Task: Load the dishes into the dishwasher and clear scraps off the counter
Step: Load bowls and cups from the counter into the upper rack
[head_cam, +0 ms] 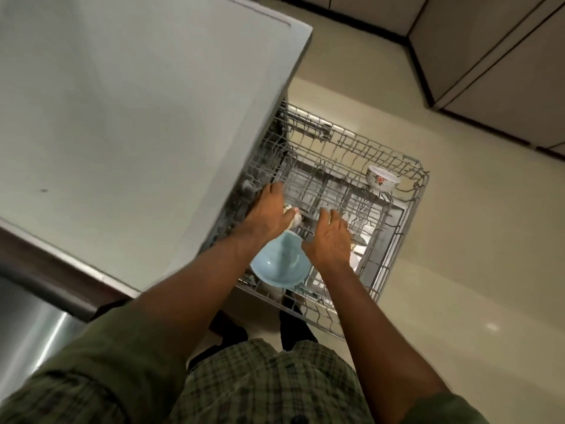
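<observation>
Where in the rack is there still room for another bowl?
Bare wire shows in the far middle of the rack, between the counter edge and the flowered bowl in the far right corner. The near end is crowded: the blue bowl, the left hand and the right hand fill it.

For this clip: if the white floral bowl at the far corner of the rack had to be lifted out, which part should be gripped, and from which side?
Probably the upper rim, pinched from above. The floral bowl stands upright with its mouth open upward in the rack's far right corner. Wire walls close it in on two sides, so a sideways approach looks cramped. Both hands are nearer, by the blue bowl.
</observation>
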A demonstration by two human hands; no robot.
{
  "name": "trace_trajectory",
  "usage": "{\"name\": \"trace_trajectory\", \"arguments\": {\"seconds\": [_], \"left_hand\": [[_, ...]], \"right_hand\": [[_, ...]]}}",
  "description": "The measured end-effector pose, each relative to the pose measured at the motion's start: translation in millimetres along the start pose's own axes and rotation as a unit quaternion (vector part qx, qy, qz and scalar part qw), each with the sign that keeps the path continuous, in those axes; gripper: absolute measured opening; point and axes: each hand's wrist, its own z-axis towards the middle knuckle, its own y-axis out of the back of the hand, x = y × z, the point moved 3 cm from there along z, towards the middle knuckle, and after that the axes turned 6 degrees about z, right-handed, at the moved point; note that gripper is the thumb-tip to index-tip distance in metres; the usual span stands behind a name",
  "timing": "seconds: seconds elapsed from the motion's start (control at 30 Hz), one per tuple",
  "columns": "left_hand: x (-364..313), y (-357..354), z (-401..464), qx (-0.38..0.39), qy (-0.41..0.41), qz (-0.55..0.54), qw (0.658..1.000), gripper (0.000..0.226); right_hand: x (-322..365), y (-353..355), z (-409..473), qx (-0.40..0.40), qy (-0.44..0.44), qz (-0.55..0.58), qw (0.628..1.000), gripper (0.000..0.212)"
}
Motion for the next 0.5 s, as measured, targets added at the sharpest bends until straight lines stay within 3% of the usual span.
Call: {"name": "trace_trajectory", "arguments": {"seconds": [0.2,0.5], "left_hand": [[4,33,-52,-0.036,-0.040,-0.022,0.998,0.059],[56,138,-158,-0.238,-0.089,-0.085,0.963,0.051]], "right_hand": [[52,36,-27,-0.064,0.047,0.031,0.996,0.092],[191,100,-88,-0.161,0.274,0.134,0.939,0.062]]}}
